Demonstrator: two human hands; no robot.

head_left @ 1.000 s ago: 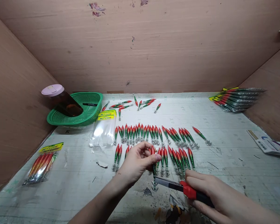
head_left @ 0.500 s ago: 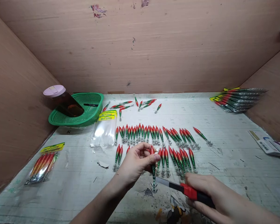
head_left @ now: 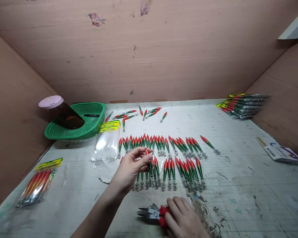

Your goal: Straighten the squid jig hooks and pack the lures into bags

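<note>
My left hand [head_left: 132,165] pinches a red and green lure [head_left: 149,165] upright by its red end, above the nearer row of lures [head_left: 171,170]. At the front, my right hand [head_left: 182,216] is wrapped round the red handles of a pair of pliers [head_left: 151,213], whose jaws point left and are parted. Behind my left hand runs a farther row of similar lures [head_left: 159,143], hooks toward me. More lures [head_left: 131,114] lie scattered at the back of the table.
A green basket [head_left: 96,127] at the left holds a lidded bottle [head_left: 69,115]. Beside it are clear bags [head_left: 105,143]. Packed lures [head_left: 39,185] lie front left, with a stack of packs [head_left: 243,105] back right. A white packet [head_left: 278,150] rests at the right.
The box cutter-like tool is no longer seen; my right hand now has pliers, lower and farther left. My left hand and its lure have moved left and slightly up. The view has shifted.
</note>
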